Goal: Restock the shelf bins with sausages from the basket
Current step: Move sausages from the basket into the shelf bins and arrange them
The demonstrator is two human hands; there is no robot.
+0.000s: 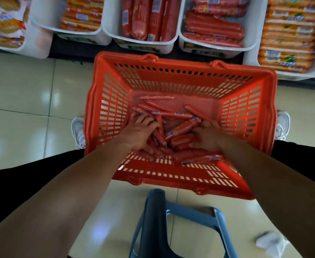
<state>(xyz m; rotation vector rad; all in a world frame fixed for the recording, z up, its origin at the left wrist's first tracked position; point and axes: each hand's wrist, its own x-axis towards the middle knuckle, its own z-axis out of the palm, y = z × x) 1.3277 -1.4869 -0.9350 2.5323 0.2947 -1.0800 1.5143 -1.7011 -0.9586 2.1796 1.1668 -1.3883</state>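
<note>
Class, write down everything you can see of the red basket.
The basket is red-orange plastic, rectangular, with slotted walls and handle mounts on its far rim. It sits open-topped on the tiled floor before the shelf bins. Loose red sausages lie on its bottom; the left hand and right hand reach inside, gripping some.

- glossy cream tiled floor (22,86), with light glare spots all over it
- blue plastic stool (218,218) standing on the tiles, right at the bottom of the view
- white sneakers, left one (78,133) and right one (283,125), both flat on the floor, well apart
- black clothing (31,164) over the person's legs
- crumpled white wrapper-looking thing (270,243) lying near the stool, too blurry to tell what it is
</note>
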